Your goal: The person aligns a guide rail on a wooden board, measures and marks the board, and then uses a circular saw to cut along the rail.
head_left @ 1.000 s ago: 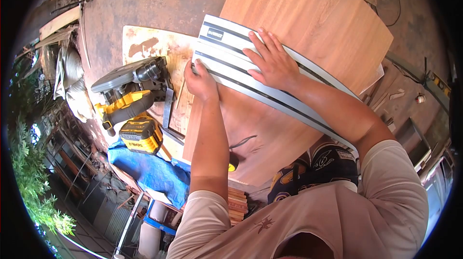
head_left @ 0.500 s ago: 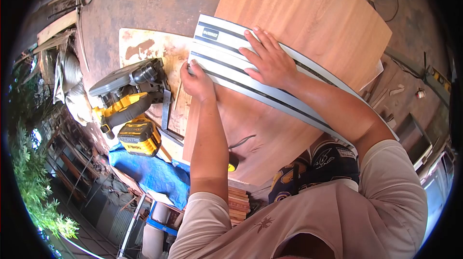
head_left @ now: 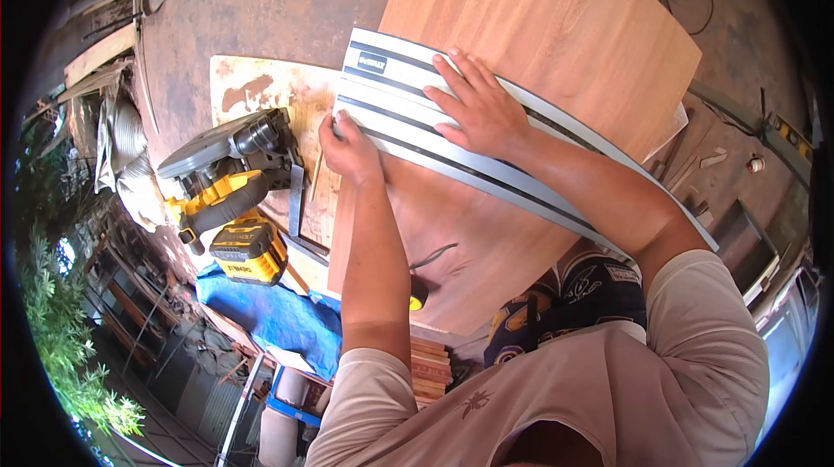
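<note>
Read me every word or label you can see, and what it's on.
"DEWALT": label on the striped guide rail.
"DEWALT": front of the yellow-and-black battery.
Too small or blurred to read: the battery's top lettering, the tiny mark near the rail's end, the pale patch on the dark shorts.

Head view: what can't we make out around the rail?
All in the head view:
- Left grip: most fingers hidden, by the hand itself or the rail; can't tell which.
- Rail: part of its length, covered by the right forearm.
- Board: far end, cut off by the picture's top edge.
- Yellow item: partly behind the left forearm; too little shows.
</note>
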Available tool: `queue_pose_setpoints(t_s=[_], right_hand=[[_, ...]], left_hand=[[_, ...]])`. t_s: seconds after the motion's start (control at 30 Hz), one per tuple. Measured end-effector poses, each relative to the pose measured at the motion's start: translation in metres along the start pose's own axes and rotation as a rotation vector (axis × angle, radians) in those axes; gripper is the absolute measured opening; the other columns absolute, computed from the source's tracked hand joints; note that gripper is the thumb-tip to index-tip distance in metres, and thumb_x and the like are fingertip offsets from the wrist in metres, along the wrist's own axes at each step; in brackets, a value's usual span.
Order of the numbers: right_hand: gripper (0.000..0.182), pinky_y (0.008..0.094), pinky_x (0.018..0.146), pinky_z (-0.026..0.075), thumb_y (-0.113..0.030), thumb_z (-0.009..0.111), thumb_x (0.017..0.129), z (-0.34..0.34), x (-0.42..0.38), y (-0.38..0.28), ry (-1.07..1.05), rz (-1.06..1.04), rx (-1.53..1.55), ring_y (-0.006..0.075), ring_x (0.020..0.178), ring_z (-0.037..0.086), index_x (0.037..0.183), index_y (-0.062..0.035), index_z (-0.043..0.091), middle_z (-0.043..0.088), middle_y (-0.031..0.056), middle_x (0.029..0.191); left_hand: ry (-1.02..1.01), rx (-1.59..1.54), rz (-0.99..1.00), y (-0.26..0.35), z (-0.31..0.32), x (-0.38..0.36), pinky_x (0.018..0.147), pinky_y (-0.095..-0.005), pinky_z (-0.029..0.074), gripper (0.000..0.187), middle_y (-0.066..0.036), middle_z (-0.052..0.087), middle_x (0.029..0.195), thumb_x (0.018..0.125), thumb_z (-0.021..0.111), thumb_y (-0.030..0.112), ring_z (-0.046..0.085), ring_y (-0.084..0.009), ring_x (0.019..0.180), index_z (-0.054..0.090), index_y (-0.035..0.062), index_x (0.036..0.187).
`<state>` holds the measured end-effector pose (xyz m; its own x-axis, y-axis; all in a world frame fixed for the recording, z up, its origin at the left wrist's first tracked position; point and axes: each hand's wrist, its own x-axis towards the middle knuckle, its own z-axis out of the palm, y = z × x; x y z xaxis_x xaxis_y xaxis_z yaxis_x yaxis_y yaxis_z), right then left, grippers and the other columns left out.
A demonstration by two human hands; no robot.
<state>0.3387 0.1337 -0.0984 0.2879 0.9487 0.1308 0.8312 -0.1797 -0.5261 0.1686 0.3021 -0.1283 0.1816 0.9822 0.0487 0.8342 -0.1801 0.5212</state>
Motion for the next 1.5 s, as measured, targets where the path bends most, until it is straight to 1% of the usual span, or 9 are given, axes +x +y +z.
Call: queue_pose_setpoints(t_s=[0.27,0.33,0.5,0.57,0.7,0.9,1.03,1.33,1.5], right_hand=[[0.059,0.049,0.111,0.031,-0.038,0.073,0.078,0.0,0.001,-0.001,0.012,0.01,0.023,0.0407,0.135,0.036,0.126,-0.0084,0.057,0.041,0.0224,0.144],[0.058,0.0489,0.111,0.031,-0.038,0.073,0.078,0.0,0.001,0.0,0.013,0.01,0.031,0.0408,0.135,0.036,0.126,-0.0084,0.057,0.041,0.0224,0.143],[0.058,0.0489,0.111,0.03,-0.037,0.073,0.078,-0.002,0.001,0.001,0.014,0.011,0.033,0.041,0.135,0.036,0.126,-0.0083,0.057,0.042,0.0227,0.143],[0.057,0.051,0.111,0.03,-0.034,0.073,0.078,0.0,0.0,0.001,0.008,0.017,0.061,0.0413,0.137,0.033,0.126,-0.0084,0.056,0.037,0.0224,0.147],[0.058,0.0512,0.111,0.029,-0.034,0.073,0.078,-0.001,0.0,0.001,0.005,0.023,0.068,0.0414,0.137,0.033,0.127,-0.0086,0.056,0.038,0.0225,0.146],[0.058,0.0475,0.116,0.023,-0.035,0.071,0.08,0.0,-0.005,-0.001,-0.018,0.062,0.072,0.0362,0.14,0.031,0.128,-0.0084,0.054,0.039,0.0202,0.147],[0.059,0.0457,0.116,0.023,-0.029,0.07,0.081,-0.01,-0.029,-0.009,-0.043,0.074,0.066,0.032,0.141,0.031,0.13,-0.0026,0.051,0.039,0.0197,0.147],[0.049,0.0433,0.117,0.026,-0.02,0.068,0.081,-0.028,-0.104,-0.012,-0.06,0.168,0.049,0.0298,0.139,0.035,0.126,-0.0021,0.056,0.044,0.0172,0.145],[0.054,0.0447,0.115,0.03,-0.019,0.074,0.075,-0.054,-0.14,-0.004,-0.007,0.244,0.163,0.0323,0.136,0.038,0.124,-0.0031,0.057,0.045,0.0177,0.142]], left_hand=[[0.017,0.006,0.024,0.0,-0.002,0.0,0.079,-0.0441,0.048,0.033,-0.019,0.068,0.098,0.094,0.057,0.031,0.063,-0.0375,0.089,0.065,0.0018,0.106],[-0.035,-0.001,-0.036,0.003,-0.003,0.0,0.083,-0.0444,0.048,0.036,-0.021,0.067,0.104,0.093,0.057,0.031,0.062,-0.0387,0.095,0.063,0.0004,0.111],[-0.037,0.006,-0.046,0.004,-0.003,0.0,0.083,-0.0449,0.048,0.035,-0.021,0.067,0.103,0.093,0.057,0.031,0.062,-0.0389,0.095,0.063,0.001,0.111],[-0.044,0.008,-0.057,0.003,-0.003,0.0,0.083,-0.045,0.047,0.035,-0.021,0.067,0.103,0.093,0.057,0.031,0.062,-0.0389,0.095,0.063,0.0009,0.11],[-0.017,0.033,-0.024,0.0,-0.001,0.0,0.08,-0.0435,0.048,0.035,-0.019,0.068,0.1,0.094,0.057,0.033,0.064,-0.0369,0.09,0.064,0.0023,0.109],[0.002,0.021,0.029,-0.005,0.001,0.001,0.08,-0.0445,0.048,0.037,-0.022,0.067,0.102,0.093,0.058,0.033,0.063,-0.0394,0.091,0.063,-0.0002,0.11],[-0.012,-0.001,0.035,0.004,-0.002,-0.001,0.082,-0.042,0.048,0.038,-0.022,0.067,0.101,0.095,0.057,0.032,0.064,-0.0362,0.09,0.064,-0.0028,0.108],[-0.018,0.012,0.069,0.005,-0.002,-0.002,0.08,-0.0409,0.049,0.04,-0.022,0.067,0.101,0.095,0.057,0.033,0.063,-0.0344,0.09,0.063,-0.0028,0.11],[-0.006,0.048,0.092,0.005,-0.001,-0.002,0.08,-0.0412,0.049,0.04,-0.021,0.067,0.101,0.095,0.057,0.034,0.063,-0.0348,0.09,0.064,-0.0029,0.108]])
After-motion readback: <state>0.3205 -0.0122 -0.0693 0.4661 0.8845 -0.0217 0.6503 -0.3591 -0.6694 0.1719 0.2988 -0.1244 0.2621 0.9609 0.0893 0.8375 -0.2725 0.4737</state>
